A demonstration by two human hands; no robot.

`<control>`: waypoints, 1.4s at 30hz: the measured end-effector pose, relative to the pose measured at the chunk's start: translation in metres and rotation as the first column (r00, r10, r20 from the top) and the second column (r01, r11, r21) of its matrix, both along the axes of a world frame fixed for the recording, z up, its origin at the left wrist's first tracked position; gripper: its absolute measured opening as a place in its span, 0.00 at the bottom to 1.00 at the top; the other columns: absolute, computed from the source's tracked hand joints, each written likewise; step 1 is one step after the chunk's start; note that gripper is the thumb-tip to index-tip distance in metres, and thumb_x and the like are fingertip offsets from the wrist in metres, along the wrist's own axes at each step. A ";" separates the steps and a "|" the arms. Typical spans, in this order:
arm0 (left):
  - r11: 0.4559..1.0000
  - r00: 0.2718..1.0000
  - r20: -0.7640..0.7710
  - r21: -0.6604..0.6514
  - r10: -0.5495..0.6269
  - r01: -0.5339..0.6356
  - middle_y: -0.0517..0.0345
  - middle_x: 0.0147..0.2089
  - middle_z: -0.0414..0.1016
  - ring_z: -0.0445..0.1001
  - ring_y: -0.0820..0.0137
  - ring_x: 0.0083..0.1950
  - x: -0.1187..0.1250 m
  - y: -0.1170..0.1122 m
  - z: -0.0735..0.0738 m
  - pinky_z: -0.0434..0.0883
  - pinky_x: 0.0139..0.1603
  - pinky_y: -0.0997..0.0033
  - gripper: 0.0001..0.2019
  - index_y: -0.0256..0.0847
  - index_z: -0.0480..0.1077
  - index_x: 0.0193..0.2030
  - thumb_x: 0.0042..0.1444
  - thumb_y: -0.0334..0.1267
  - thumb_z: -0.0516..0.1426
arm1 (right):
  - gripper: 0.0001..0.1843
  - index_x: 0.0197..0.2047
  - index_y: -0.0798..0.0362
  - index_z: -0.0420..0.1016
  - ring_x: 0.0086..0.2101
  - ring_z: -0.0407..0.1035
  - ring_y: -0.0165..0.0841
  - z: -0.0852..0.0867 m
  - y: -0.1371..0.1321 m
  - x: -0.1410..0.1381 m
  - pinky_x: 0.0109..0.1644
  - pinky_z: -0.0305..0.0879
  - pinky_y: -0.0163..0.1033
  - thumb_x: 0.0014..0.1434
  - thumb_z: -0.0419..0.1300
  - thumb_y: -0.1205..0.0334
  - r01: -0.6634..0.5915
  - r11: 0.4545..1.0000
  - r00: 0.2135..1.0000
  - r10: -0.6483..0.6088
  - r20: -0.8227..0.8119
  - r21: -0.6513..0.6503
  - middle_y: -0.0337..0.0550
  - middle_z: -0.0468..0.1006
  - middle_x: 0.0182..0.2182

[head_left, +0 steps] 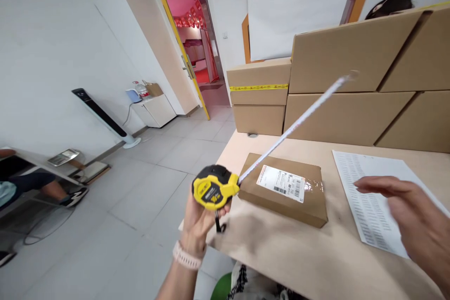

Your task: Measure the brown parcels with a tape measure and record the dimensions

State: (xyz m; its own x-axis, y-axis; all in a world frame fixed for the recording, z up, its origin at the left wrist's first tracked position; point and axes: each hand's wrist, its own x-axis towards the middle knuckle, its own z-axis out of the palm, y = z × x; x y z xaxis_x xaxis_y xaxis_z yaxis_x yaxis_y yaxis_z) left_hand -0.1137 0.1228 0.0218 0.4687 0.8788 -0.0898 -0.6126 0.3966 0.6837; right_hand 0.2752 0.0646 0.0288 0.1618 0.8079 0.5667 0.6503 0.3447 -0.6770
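My left hand (200, 220) is wrapped round a yellow and black tape measure (213, 190), held up at the table's left edge. Its white blade (298, 124) sticks out to the upper right, above the table, with the far end free and blurred. Below the blade a small brown cardboard parcel (253, 199) lies flat, a white shipping label (281, 183) on its top. My right hand (411, 220) hovers open over a printed sheet (362, 187), its fingers stretched out and holding nothing. Motion smears part of this hand.
Large cardboard boxes (330, 63) stand stacked along the back of the table (274, 248). Behind them shows the top of a person's head (390, 5). At left are a tower fan (101, 115), a floor scale (94, 172), a seated person's leg (38, 187) and an open door (181, 47).
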 end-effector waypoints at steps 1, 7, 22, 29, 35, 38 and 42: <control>1.000 1.000 0.019 -0.002 -0.001 0.001 0.43 0.49 0.79 0.79 0.67 0.34 0.003 -0.018 -0.003 0.77 0.32 0.74 0.26 0.38 0.71 0.53 0.58 0.57 0.53 | 0.17 0.54 0.42 0.70 0.50 0.71 0.46 -0.006 -0.003 0.003 0.52 0.69 0.54 0.62 0.53 0.52 -0.077 0.997 0.978 0.081 0.194 -0.031 0.46 0.76 0.51; 0.989 0.966 0.222 -0.095 0.133 -0.114 0.36 0.58 0.72 0.79 0.62 0.42 -0.001 -0.062 -0.038 0.79 0.41 0.66 0.30 0.36 0.65 0.61 0.59 0.54 0.54 | 0.38 0.71 0.42 0.50 0.63 0.57 0.46 -0.075 0.003 0.018 0.56 0.65 0.55 0.59 0.47 0.74 -0.257 0.966 0.591 0.140 0.794 0.021 0.42 0.60 0.67; 0.945 0.940 0.113 -0.111 0.321 -0.309 0.43 0.46 0.81 0.81 0.54 0.41 0.031 -0.011 -0.023 0.80 0.37 0.57 0.20 0.35 0.76 0.47 0.64 0.47 0.50 | 0.27 0.66 0.43 0.59 0.57 0.67 0.40 -0.066 0.042 0.012 0.57 0.64 0.46 0.64 0.56 0.55 -0.383 0.922 0.687 0.251 0.682 0.047 0.44 0.74 0.58; 0.936 0.934 0.099 -0.121 0.344 -0.332 0.45 0.43 0.81 0.81 0.56 0.38 0.059 0.036 0.024 0.80 0.34 0.55 0.24 0.35 0.73 0.49 0.64 0.51 0.46 | 0.29 0.61 0.40 0.64 0.56 0.68 0.47 -0.044 0.069 0.026 0.53 0.71 0.49 0.58 0.60 0.43 -0.250 0.920 0.945 0.299 0.129 -0.300 0.47 0.70 0.59; 0.933 0.932 0.100 -0.129 0.348 -0.335 0.50 0.42 0.81 0.80 0.58 0.40 0.079 0.047 0.035 0.79 0.39 0.53 0.22 0.39 0.72 0.48 0.65 0.51 0.46 | 0.29 0.60 0.46 0.65 0.58 0.65 0.46 -0.057 0.107 0.024 0.60 0.64 0.54 0.61 0.54 0.40 -0.296 0.920 0.927 0.211 -0.311 -0.257 0.52 0.70 0.60; 0.956 0.955 0.086 -0.108 0.284 -0.274 0.45 0.41 0.81 0.80 0.58 0.37 0.074 0.027 0.030 0.79 0.37 0.57 0.24 0.36 0.74 0.47 0.61 0.55 0.50 | 0.36 0.66 0.44 0.56 0.60 0.62 0.47 -0.059 0.117 0.015 0.61 0.62 0.55 0.59 0.57 0.40 -0.360 0.907 0.896 0.271 -0.351 -0.217 0.54 0.64 0.64; 0.982 0.977 0.103 -0.034 0.189 -0.186 0.43 0.43 0.81 0.79 0.61 0.33 0.059 0.001 0.021 0.78 0.32 0.66 0.26 0.34 0.76 0.47 0.53 0.56 0.58 | 0.42 0.66 0.45 0.52 0.57 0.66 0.48 -0.050 0.115 0.000 0.58 0.67 0.54 0.54 0.64 0.44 -0.295 0.907 0.943 0.224 -0.247 -0.301 0.55 0.65 0.63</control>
State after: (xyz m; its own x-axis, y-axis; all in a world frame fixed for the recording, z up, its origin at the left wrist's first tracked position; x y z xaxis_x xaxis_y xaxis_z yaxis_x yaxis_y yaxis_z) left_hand -0.0548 0.1237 0.0432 0.3036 0.9502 -0.0707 -0.7456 0.2831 0.6032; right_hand 0.2752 0.1795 -0.0213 0.0029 0.9710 0.2391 0.4058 0.2174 -0.8877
